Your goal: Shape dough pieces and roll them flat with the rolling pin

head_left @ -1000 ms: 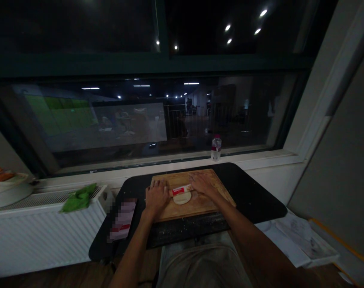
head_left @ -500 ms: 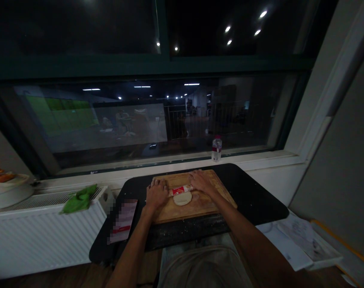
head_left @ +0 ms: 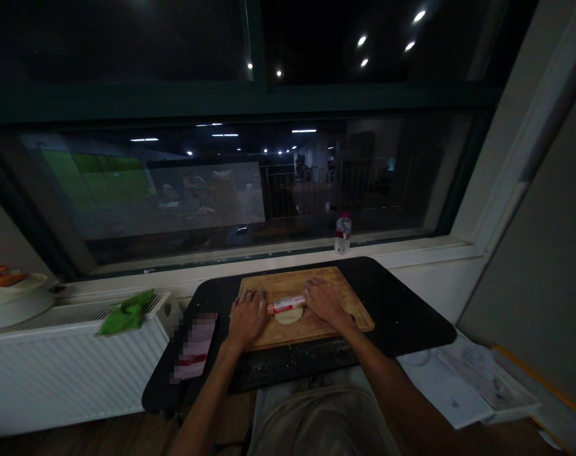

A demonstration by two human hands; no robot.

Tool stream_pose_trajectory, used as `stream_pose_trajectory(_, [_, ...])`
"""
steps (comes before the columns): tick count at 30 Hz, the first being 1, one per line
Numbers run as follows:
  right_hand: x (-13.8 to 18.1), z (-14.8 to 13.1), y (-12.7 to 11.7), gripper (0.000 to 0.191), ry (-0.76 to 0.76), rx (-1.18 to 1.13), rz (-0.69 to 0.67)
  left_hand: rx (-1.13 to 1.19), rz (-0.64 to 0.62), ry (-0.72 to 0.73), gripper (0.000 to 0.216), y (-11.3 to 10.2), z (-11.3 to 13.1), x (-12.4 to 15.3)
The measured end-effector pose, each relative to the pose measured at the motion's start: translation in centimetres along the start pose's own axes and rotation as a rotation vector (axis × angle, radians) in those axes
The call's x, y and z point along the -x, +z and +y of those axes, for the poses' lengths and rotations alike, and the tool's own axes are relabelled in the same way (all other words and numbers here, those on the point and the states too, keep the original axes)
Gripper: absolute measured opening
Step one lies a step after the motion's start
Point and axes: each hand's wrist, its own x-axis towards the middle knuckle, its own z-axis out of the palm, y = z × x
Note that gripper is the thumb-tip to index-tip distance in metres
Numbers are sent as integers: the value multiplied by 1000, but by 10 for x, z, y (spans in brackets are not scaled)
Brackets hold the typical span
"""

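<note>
Lower centre of frame: red-and-white printed cylinder (head_left: 287,305) lies crosswise between left hand (head_left: 247,315) and right hand (head_left: 323,299), one per end; finger closure unclear. Dough disc (head_left: 288,318) shows just below it, on cutting board (head_left: 288,337).

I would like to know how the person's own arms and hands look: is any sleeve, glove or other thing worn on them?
The left hand and right hand wear no gloves. The forearms show no sleeves, and I see no watch or bracelet. The picture is too dim to tell about rings. Between the arms, a dull greyish-brown garment is visible.
</note>
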Motion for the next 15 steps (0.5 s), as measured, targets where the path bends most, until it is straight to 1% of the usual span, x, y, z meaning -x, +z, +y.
stream_pose_trajectory(7, [17, -5, -2, 37, -8, 11, 54, 27, 77, -29, 54, 0, 5, 10])
stream_pose_trajectory(15, [27, -8, -4, 36, 12, -14, 69, 73, 142, 12, 48, -3, 8, 16])
